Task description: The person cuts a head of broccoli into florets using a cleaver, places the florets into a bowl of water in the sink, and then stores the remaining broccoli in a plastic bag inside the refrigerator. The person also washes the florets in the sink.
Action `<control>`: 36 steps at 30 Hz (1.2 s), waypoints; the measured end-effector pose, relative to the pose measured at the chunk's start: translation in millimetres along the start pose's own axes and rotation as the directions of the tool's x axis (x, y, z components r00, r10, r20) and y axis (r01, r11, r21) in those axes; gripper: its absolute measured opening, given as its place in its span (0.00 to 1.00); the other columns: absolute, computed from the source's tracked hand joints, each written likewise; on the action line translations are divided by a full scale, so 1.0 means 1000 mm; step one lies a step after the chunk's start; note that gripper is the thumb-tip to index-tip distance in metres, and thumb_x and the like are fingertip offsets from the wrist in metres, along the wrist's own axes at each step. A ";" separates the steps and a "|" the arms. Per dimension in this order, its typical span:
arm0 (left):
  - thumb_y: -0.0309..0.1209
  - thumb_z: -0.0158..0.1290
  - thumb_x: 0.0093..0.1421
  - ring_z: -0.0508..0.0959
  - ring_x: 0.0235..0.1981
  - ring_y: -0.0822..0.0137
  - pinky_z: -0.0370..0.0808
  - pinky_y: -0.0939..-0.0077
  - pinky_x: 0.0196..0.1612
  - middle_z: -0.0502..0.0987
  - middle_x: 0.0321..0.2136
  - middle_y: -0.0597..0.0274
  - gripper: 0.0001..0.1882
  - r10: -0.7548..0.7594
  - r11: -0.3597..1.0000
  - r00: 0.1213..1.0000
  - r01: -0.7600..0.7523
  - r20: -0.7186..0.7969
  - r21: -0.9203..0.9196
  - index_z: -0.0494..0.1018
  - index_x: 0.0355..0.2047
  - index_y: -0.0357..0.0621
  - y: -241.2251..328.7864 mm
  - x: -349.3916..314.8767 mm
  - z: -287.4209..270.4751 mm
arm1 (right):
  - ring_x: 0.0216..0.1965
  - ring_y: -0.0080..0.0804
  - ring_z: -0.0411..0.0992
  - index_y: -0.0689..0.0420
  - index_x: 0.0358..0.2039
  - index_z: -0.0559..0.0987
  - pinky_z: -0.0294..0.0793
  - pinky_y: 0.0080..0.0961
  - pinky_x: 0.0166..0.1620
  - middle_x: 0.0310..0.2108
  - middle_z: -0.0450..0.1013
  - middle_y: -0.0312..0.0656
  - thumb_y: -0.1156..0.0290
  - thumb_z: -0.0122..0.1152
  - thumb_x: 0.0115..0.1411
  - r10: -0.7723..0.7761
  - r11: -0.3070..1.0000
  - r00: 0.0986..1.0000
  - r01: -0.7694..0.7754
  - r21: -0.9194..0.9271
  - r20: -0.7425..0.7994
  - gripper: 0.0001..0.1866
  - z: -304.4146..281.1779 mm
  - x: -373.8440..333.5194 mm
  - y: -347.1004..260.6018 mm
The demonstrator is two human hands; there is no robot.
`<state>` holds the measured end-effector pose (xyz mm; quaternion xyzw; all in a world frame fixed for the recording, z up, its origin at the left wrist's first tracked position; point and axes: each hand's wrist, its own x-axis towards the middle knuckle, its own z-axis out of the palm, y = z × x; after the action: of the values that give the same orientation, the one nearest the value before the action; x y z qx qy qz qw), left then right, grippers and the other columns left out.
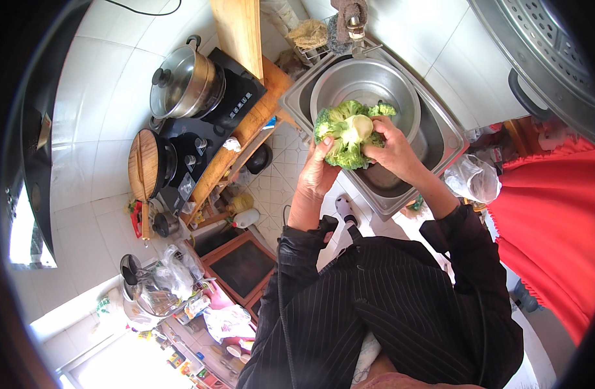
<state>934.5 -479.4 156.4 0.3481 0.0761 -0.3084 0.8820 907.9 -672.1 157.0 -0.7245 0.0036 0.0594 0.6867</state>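
Observation:
A green head of broccoli [341,120] is held up over the near edge of the sink, its pale cut stem facing up. My left hand [318,170] grips it from the left and below, with the thumb on its florets. On the other side my right hand [394,152] has thumb and fingers closed on florets beside the stem. One small floret [383,109] juts out past the right fingers. Behind the broccoli, a round metal basin [401,97] sits in the steel sink [452,139].
A faucet [356,31] stands at the sink's far side. To the left, a lidded pot [174,84] and a wok with a wooden lid [142,165] sit on the black stove [236,97]. A red cloth [550,214] hangs at right. A large steamer [537,52] is upper right.

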 end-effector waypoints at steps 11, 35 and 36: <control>0.34 0.64 0.56 0.75 0.50 0.63 0.73 0.65 0.53 0.74 0.49 0.60 0.31 0.044 0.993 0.994 -0.032 -0.101 0.114 0.65 0.57 0.44 0.004 -0.005 0.005 | 0.50 0.43 0.68 0.64 0.45 0.76 0.66 0.32 0.55 0.46 0.66 0.48 0.73 0.64 0.48 -0.158 0.953 0.968 0.202 -0.227 0.197 0.21 -0.014 0.007 -0.003; 0.37 0.58 0.61 0.76 0.48 0.65 0.75 0.66 0.50 0.74 0.48 0.60 0.25 0.035 0.993 0.976 -0.009 -0.215 0.120 0.66 0.55 0.42 0.000 -0.001 -0.004 | 0.47 0.43 0.69 0.64 0.45 0.76 0.67 0.33 0.53 0.44 0.67 0.50 0.71 0.64 0.47 0.049 0.976 0.980 -0.006 -0.219 0.191 0.23 -0.002 0.012 0.005; 0.37 0.58 0.61 0.76 0.48 0.65 0.75 0.67 0.51 0.74 0.48 0.59 0.25 0.010 0.993 0.979 0.013 -0.201 0.114 0.66 0.55 0.42 0.001 -0.001 -0.005 | 0.47 0.43 0.70 0.64 0.45 0.76 0.68 0.34 0.52 0.44 0.67 0.50 0.71 0.65 0.46 0.093 0.981 0.975 -0.056 -0.186 0.200 0.23 -0.002 0.011 0.005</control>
<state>934.6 -474.6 153.6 0.4278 0.1474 -0.2760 0.8480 918.0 -673.3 151.5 -0.7726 -0.0463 0.1606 0.6125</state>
